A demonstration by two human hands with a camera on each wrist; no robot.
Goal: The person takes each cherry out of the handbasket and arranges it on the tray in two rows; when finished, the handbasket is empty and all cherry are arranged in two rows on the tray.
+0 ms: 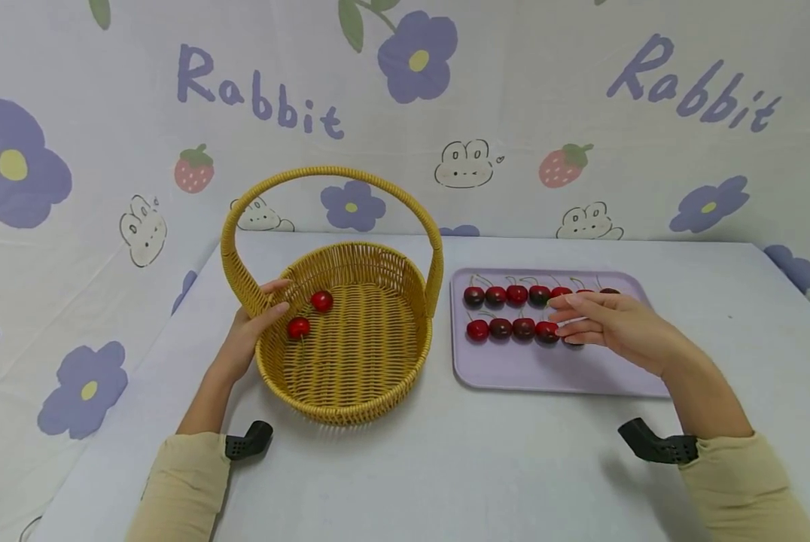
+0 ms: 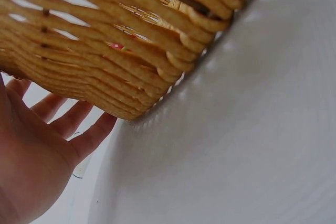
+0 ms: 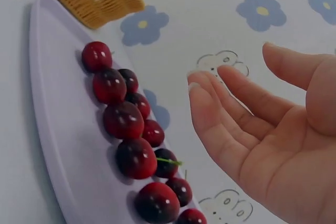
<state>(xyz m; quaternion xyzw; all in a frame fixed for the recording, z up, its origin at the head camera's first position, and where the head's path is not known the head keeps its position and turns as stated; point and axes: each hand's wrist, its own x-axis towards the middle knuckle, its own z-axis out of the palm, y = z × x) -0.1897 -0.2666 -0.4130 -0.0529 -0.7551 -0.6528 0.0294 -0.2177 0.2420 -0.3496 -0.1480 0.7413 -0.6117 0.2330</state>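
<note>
A yellow woven basket (image 1: 342, 412) with a tall arched handle stands on the left half of the table. My left hand (image 1: 245, 339) holds its left side near the handle's base, thumb over the rim; the left wrist view shows the fingers along the outer wall. Inside the basket lie two red cherries, one cherry (image 1: 321, 301) behind the other cherry (image 1: 299, 328). To the right, a lilac tray (image 1: 500, 370) bears two rows of dark red cherries (image 3: 123, 120) with stems. Over the tray's right part hovers my right hand (image 1: 625, 327), fingers slightly bent, thumb apart, nothing between them.
White cloth (image 1: 405, 482) covers the table. Behind it hangs a patterned backdrop (image 1: 513, 90) with flowers, rabbits and strawberries. The basket's handle (image 1: 330, 172) arches high above the rim, and a narrow strip of table separates basket and tray.
</note>
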